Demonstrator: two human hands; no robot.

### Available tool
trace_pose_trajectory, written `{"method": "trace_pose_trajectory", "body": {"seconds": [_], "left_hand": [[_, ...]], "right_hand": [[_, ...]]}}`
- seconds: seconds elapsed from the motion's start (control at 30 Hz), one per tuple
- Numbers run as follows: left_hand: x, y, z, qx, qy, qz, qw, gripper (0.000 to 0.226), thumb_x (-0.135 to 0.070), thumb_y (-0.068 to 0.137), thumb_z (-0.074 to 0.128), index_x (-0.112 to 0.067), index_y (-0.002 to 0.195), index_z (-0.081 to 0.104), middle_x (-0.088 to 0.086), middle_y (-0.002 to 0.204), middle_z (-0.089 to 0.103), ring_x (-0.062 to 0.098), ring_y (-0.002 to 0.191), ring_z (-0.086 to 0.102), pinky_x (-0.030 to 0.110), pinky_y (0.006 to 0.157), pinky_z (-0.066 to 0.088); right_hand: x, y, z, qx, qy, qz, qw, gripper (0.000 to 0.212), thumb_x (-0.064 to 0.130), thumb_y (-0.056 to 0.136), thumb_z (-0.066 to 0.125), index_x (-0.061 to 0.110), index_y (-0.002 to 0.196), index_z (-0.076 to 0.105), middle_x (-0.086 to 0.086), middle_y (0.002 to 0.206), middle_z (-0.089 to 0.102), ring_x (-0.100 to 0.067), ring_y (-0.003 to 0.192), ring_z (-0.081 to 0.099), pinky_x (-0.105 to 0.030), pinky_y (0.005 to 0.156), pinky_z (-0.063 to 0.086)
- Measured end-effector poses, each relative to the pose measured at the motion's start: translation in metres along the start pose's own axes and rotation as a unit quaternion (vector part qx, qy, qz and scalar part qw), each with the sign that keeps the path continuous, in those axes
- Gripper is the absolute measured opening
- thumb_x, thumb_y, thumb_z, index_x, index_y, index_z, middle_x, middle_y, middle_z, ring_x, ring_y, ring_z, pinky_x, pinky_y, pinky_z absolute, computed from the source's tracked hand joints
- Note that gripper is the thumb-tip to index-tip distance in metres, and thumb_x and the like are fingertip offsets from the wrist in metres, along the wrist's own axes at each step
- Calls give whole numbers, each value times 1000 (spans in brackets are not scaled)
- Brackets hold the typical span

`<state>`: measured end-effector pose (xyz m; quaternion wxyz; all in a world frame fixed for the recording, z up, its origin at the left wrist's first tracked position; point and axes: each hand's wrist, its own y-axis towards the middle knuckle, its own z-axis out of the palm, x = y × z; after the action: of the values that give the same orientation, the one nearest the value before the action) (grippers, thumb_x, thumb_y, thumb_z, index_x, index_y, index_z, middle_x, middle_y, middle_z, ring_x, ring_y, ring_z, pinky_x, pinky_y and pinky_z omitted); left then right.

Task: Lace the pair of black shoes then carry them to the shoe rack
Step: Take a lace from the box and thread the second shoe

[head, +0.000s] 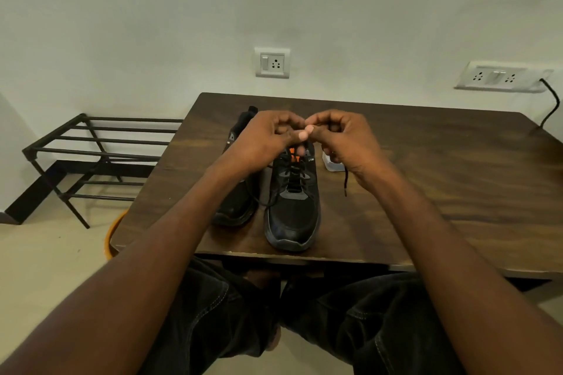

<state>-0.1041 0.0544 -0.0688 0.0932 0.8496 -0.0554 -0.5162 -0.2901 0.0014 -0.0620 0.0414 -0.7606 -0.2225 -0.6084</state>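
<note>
Markings on the shoes

The right shoe [293,207] carries small white lettering on its tongue, too blurred to read; the left shoe [236,161] shows a white triangle logo at its heel.

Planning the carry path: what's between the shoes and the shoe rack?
Head view: bare tabletop runs from the left shoe to the table's left edge, then a gap of open floor to the shoe rack. Nothing stands between them.

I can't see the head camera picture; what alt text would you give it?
Two hands, the left hand and right hand, meet above a black shoe on a dark wooden table, pinching its lace. A second black shoe stands beside it, and an empty black shoe rack stands by the wall on the left.
</note>
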Motion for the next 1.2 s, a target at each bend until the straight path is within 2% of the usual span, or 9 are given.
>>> {"method": "trace_pose_trajectory", "body": {"seconds": [0.07,0.2,0.37,0.5,0.6,0.73,0.9,1.03,1.2], "left_hand": [[3,0,-1,-19,53,-26,998,9,-19,99,68,-14,98,75,0,75,74,4,67,68,28,74,57],[14,1,-9,-40,311,-72,947,16,-31,97,69,-33,81,67,-13,89,71,9,96,64,45,107,40],[10,5,-1,-56,117,-19,991,17,-37,95,73,-28,108,77,-13,94,77,0,92,70,34,92,56],[7,7,4,-42,113,-53,991,8,-24,97,72,-19,92,77,-6,70,72,-5,65,65,26,76,47],[11,6,4,-67,208,-71,973,7,-32,95,73,-30,90,76,-12,82,75,-3,88,65,36,90,27],[9,10,11,-56,91,-61,992,8,-24,94,75,-22,101,78,-6,85,78,5,83,74,35,89,60],[16,20,17,-87,32,-77,993,7,-17,98,69,-13,97,76,2,73,77,10,66,74,32,74,64],[27,20,23,-104,92,-64,988,8,-13,99,67,-15,102,75,-1,75,73,-3,55,65,16,61,53],[34,19,29,-119,151,-46,980,8,-16,100,67,-17,101,75,-7,76,71,-2,60,65,16,63,54]], "right_hand": [[-1,4,-2,-51,9,12,999,10,9,94,75,6,103,77,6,73,71,5,51,56,-14,52,45],[-14,11,-13,-111,-22,42,993,9,12,97,73,17,97,80,7,87,76,10,66,65,-14,63,48],[-8,6,-3,19,-55,27,998,17,4,99,67,11,107,80,1,86,76,4,59,59,-14,54,46],[-13,14,2,-77,-32,28,996,6,9,90,80,13,93,80,-3,80,77,-4,59,64,-21,56,51],[-22,18,-1,-103,-36,57,992,6,8,92,77,14,92,81,0,81,77,-1,61,65,-19,58,50],[-24,17,5,-38,-46,58,997,9,9,92,77,13,99,81,-3,82,78,-6,65,64,-22,54,48],[-23,24,10,-47,-18,55,997,14,1,96,69,6,107,76,-7,84,76,0,59,63,-14,49,46],[-43,31,11,-40,-219,19,975,28,3,97,64,23,111,78,4,98,75,-7,84,69,-29,74,56],[-58,30,15,62,-354,3,933,36,5,94,69,29,119,78,6,96,68,-15,90,63,-25,73,41]]}}
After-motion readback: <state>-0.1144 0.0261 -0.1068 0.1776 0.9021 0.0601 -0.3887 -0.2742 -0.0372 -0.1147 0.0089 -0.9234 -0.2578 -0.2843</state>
